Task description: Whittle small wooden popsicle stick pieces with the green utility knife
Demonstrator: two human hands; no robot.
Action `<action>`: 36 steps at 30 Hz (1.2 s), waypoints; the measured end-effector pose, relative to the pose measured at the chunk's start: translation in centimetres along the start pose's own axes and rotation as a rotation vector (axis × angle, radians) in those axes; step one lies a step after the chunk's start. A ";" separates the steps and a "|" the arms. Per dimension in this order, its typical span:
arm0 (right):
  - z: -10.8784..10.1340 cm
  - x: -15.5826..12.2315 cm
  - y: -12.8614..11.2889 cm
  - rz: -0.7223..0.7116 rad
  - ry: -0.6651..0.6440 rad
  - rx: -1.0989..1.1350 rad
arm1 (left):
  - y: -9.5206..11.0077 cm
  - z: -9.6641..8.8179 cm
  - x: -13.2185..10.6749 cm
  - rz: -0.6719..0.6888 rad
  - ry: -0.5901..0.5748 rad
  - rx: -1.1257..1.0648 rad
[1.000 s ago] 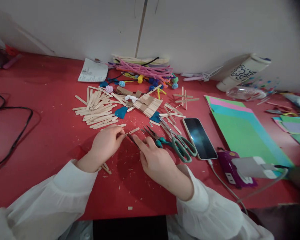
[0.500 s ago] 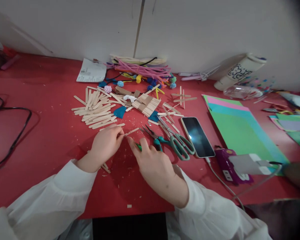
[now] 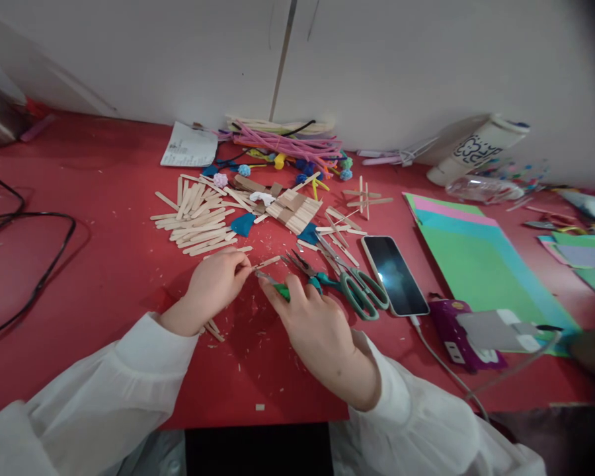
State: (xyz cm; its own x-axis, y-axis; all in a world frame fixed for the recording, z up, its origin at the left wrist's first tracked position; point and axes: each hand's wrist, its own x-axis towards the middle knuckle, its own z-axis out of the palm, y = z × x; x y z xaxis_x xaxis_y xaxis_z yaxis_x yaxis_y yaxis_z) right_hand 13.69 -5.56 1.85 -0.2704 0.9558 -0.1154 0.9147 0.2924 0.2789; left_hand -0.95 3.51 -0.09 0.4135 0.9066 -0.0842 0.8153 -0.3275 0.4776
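Observation:
My left hand (image 3: 217, 285) pinches one end of a wooden craft stick (image 3: 268, 262) against the table. In my right hand (image 3: 317, 330) is a green-handled utility knife (image 3: 281, 290), its handle mostly covered by my fingers. The knife's tip lies close beside the stick, near my left fingertips; whether it touches is hard to tell. Many loose craft sticks (image 3: 198, 221) are heaped just beyond my left hand. Dark-jawed pliers (image 3: 302, 266) with teal handles and grey-green scissors (image 3: 361, 291) lie just past my right hand.
Wood shavings litter the red table (image 3: 104, 277). A phone (image 3: 395, 274) on a cable, coloured paper (image 3: 480, 258) and a purple power strip (image 3: 451, 334) are at right. Pipe cleaners (image 3: 287, 140), a joined stick panel (image 3: 293, 210) and a tumbler (image 3: 476, 149) stand or lie farther back.
The knife has drawn back slightly from the stick, so more of its green handle and blade shows. My left hand keeps its pinch. The whole view has shifted a little.

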 end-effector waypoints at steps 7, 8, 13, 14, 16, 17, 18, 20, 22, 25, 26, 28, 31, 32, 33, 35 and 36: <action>0.4 0.2 -0.1 -0.015 0.022 -0.015 | -0.1 0.1 0.1 -0.006 -0.008 -0.007; 0.4 0.2 -0.1 -0.015 0.025 -0.017 | -0.1 0.1 0.1 -0.005 -0.007 -0.007; 0.6 0.3 0.0 -0.002 0.041 -0.027 | -0.3 0.2 0.1 0.005 -0.004 -0.007; 0.5 0.2 0.0 -0.003 0.040 -0.030 | -0.3 0.2 0.1 0.007 -0.005 -0.007; 0.5 0.2 0.1 0.004 0.038 -0.043 | -0.2 0.2 0.1 0.011 -0.007 -0.009; 0.6 0.2 0.2 0.007 0.036 -0.049 | -0.2 0.1 0.0 0.012 -0.009 -0.009; 0.6 0.2 0.4 0.010 0.033 -0.056 | -0.2 0.1 0.0 0.013 -0.011 -0.009; 0.7 0.3 0.6 0.012 0.027 -0.061 | -0.1 0.1 0.0 0.014 -0.014 -0.008; 0.8 0.3 0.7 0.003 0.024 -0.054 | -0.1 0.1 0.0 0.017 -0.014 -0.007; 0.9 0.2 0.6 -0.011 0.040 -0.037 | -0.2 0.1 0.0 0.021 -0.007 -0.005; 1.0 0.2 0.6 -0.014 0.047 -0.035 | -0.2 0.2 0.1 0.021 -0.005 -0.005; 1.1 0.2 0.5 -0.014 0.053 -0.036 | -0.2 0.2 0.1 0.019 -0.003 -0.003; 1.1 0.2 0.6 -0.004 0.041 -0.042 | -0.2 0.2 0.0 0.013 -0.008 0.000; 1.1 0.2 0.6 -0.002 0.033 -0.043 | -0.1 0.1 0.0 0.012 -0.010 0.001; 1.0 0.2 0.6 -0.003 0.025 -0.042 | -0.1 0.1 0.0 0.013 -0.012 0.000; 0.9 0.3 0.6 -0.012 0.020 -0.035 | -0.1 0.1 0.0 0.015 -0.011 -0.001; 0.9 0.3 0.5 -0.018 0.021 -0.029 | -0.1 0.1 0.0 0.016 -0.008 -0.001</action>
State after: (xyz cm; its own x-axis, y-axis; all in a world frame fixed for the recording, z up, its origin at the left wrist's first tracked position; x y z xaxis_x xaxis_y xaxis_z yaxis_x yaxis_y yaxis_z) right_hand 14.35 -5.17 1.14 -0.2936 0.9506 -0.1006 0.9004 0.3104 0.3049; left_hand -0.99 3.52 -0.23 0.4299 0.8990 -0.0839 0.8079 -0.3416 0.4802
